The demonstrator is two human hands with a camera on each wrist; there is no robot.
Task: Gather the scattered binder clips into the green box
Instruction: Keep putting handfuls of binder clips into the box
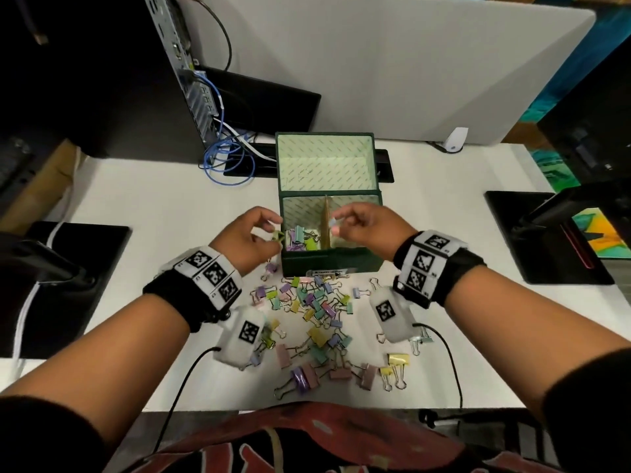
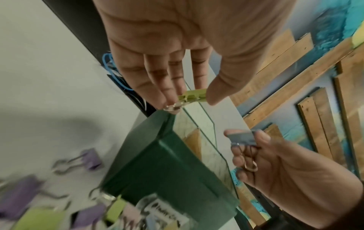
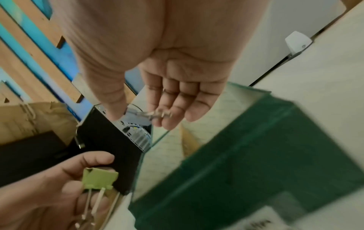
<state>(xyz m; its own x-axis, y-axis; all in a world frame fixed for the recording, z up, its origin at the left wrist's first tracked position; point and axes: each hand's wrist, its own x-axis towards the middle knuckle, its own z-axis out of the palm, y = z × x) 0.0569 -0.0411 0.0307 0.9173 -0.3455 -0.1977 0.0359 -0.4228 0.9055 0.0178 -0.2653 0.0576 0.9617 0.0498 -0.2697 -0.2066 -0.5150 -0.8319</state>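
Left hand (image 1: 251, 235) grip pinches a green clip (image 2: 194, 97) at the green box's (image 1: 329, 262) left rim | right hand (image 1: 367, 223) grip holds a blue clip (image 2: 241, 138) above the divider | loose clips (image 1: 314, 319) along the tabletop's near edge | risk: green clip released early falls outside

- An office: a white worktop (image 1: 136, 199) backed by a grey partition screen (image 1: 409, 63).
- A desktop computer tower (image 1: 102, 80), blue network cables (image 1: 227, 162), monitor stands (image 1: 546, 240).
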